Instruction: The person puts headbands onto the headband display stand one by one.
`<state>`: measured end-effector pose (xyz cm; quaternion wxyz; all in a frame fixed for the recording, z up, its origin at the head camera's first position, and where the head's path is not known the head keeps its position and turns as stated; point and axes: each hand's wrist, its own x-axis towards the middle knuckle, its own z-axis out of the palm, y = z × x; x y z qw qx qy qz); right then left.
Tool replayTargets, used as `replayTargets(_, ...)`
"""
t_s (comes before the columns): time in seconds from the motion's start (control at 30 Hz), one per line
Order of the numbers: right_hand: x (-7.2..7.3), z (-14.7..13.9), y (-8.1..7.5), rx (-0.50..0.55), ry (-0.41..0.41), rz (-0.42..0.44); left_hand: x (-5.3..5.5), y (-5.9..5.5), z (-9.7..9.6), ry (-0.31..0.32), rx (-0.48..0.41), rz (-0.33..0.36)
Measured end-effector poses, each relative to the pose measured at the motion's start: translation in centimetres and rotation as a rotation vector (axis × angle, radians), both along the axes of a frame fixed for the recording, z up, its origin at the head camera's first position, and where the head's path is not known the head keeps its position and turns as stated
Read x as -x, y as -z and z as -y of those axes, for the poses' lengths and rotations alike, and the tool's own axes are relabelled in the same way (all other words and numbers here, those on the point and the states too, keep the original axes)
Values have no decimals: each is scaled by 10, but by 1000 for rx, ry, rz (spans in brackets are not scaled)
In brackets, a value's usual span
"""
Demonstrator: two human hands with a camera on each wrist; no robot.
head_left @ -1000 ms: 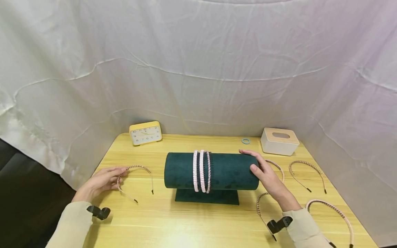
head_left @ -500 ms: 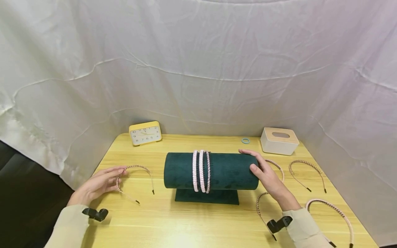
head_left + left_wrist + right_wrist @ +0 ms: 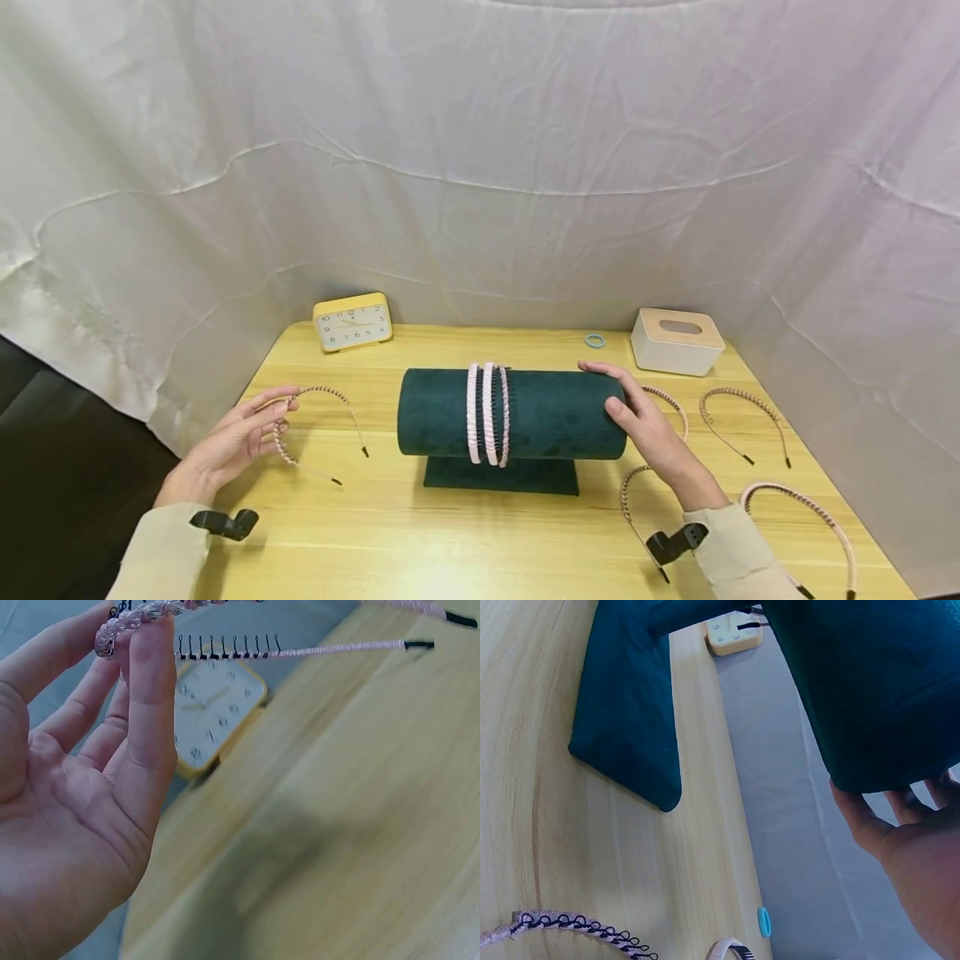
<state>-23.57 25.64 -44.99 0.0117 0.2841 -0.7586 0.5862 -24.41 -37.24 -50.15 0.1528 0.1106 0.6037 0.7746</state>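
Observation:
My left hand (image 3: 234,446) pinches a thin pink braided headband (image 3: 322,389) by its curved top, between thumb and fingers. Small black comb loops line its inner side, and its black-tipped ends (image 3: 418,645) point away from the palm in the left wrist view. In the middle of the table stands a dark green velvet headband stand (image 3: 555,417), a horizontal roll on a flat base. Three pink headbands (image 3: 488,417) sit side by side around the roll, left of its middle. My right hand (image 3: 648,429) holds the roll's right end, thumb on the front, fingers over the top.
Several more headbands (image 3: 738,392) lie on the wooden table (image 3: 360,550) at the right, some partly behind my right arm. A yellow clock (image 3: 352,322) stands at the back left. A blue ring (image 3: 594,341) and a white tissue box (image 3: 675,354) are at the back right.
My left hand has drawn back slightly to the left and raised the headband, whose far end has shifted up in the head view. The right hand and the stand stay put.

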Motion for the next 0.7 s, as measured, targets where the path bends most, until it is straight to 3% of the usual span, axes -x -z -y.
replayTargets(0.13, 0, 0, 1, -4, 3, -5, -2, -11, -8, 2, 85, -48)
replayTargets(0.37, 1, -1, 2, -5, 1, -7, -2, -29, -24, 55, 140, -118)
replayTargets(0.7, 1, -2, 3, -3, -1, -8, -8, -50, -40, 55, 272, -111)
